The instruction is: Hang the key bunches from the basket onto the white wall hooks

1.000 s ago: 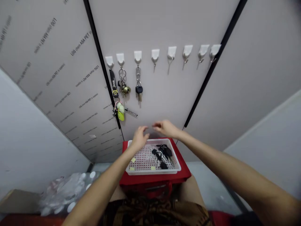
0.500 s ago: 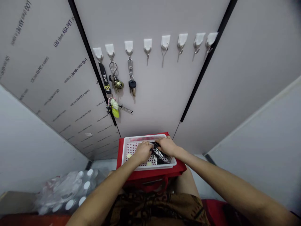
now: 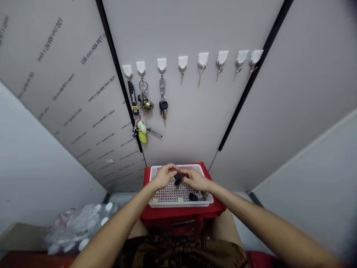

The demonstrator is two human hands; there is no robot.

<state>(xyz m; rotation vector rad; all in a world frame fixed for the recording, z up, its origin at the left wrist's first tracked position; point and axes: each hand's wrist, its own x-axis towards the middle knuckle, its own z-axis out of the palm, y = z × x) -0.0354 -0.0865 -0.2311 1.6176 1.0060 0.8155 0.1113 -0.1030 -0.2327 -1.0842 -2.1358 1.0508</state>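
Above a white perforated plastic basket (image 3: 167, 204), both my hands pinch a small bunch of keys with a black head (image 3: 177, 178). My left hand (image 3: 166, 175) holds it from the left, fingers curled, thumb against it. My right hand (image 3: 196, 180) grips it from the other side, fingertips meeting the left ones. Its metal parts hang blurred below. Another black item (image 3: 193, 197) lies in the basket's near right corner, with metal pieces beside it partly under my right wrist. Pale yellow slips (image 3: 180, 200) lie along the near side.
The basket stands on a red box (image 3: 181, 213) at my knees. On the panel ahead, a row of white hooks (image 3: 183, 63) carries a black lanyard (image 3: 134, 98) and two key bunches (image 3: 145, 100) (image 3: 163, 106) at its left end. Plastic-wrapped bottles (image 3: 83, 227) stand lower left.
My hands have lifted the black-headed keys out of the pile at the basket's right and moved up and left with them. The view has tilted slightly.
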